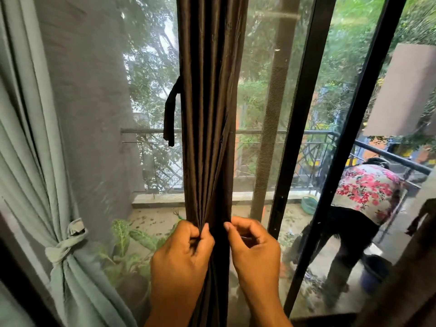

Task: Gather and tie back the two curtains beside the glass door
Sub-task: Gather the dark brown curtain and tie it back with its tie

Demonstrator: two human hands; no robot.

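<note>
Beside brown curtain: loose tie strap; knotted green curtain.

Daylight backlights the scene; edges bend, upper foliage smeared.

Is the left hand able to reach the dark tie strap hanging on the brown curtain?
Probably yes. The tie strap hangs free at the brown curtain's left edge, above the left hand, with nothing between. That hand must first release the folds it pinches.
</note>
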